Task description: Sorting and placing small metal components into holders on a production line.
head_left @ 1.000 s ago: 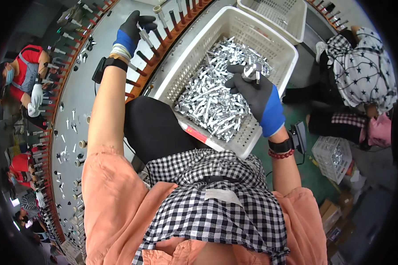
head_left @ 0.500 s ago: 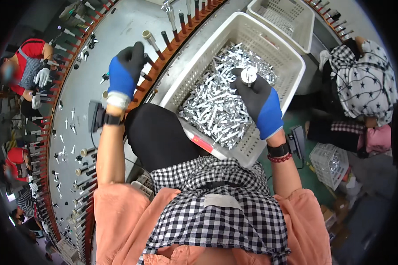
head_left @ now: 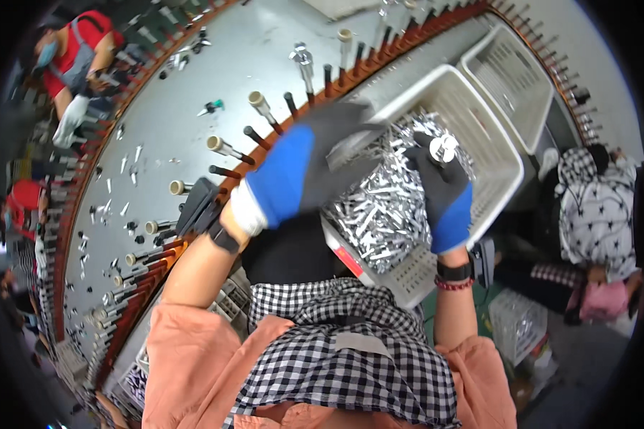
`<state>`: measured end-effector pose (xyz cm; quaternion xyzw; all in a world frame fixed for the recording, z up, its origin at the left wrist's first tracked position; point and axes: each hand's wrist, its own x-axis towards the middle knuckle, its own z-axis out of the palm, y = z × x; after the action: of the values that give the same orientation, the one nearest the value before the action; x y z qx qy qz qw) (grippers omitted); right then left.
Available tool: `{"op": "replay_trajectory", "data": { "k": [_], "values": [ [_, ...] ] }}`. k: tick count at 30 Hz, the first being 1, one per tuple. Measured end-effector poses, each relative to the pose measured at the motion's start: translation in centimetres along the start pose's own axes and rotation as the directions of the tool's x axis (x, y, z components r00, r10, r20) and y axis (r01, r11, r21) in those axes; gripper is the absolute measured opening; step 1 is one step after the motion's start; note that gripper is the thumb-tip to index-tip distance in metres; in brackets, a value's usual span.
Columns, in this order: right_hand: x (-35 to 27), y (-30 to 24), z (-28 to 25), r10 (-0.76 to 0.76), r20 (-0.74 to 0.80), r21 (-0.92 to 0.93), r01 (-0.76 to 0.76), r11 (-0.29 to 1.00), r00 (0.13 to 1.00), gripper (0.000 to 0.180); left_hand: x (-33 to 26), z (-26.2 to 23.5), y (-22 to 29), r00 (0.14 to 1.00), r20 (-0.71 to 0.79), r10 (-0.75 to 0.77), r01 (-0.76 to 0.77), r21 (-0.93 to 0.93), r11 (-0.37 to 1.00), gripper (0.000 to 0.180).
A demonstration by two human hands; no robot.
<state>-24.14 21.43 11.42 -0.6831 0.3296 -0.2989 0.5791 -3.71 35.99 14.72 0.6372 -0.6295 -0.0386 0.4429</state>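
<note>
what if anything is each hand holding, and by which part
Right hand: a shiny metal piece, its round end showing, the gripped part hidden. Left hand: too blurred to tell.

A shiny, seemingly round-headed part (head_left: 443, 149) is held over silver pieces (head_left: 379, 222).

Your left hand (head_left: 315, 154) angles inward, blurred, thumb (head_left: 342, 179) and fingers (head_left: 345, 118) parted, and your right hand (head_left: 442, 184) curls closed above an upright forearm (head_left: 455, 314)!
</note>
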Motion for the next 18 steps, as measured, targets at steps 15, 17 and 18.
{"op": "replay_trajectory", "data": {
  "k": [15,17,18],
  "values": [
    [-4.2,0.3,-3.2,-0.065,-0.055,-0.035,0.063,0.997,0.996,0.031,3.7,2.8,4.2,0.953,0.267,0.142,-0.174,0.101,0.980,0.020],
    [-4.1,-0.2,-3.8,-0.040,-0.084,0.097,0.049,0.994,0.996,0.032,4.6,4.1,0.7,0.987,0.116,0.113,-0.109,-0.039,0.993,0.026],
    [-4.3,-0.2,-3.8,0.005,-0.115,0.228,0.021,0.973,0.993,0.034,5.6,3.9,-2.1,1.000,0.007,0.016,-0.015,-0.094,0.995,0.031]
  ]
}}
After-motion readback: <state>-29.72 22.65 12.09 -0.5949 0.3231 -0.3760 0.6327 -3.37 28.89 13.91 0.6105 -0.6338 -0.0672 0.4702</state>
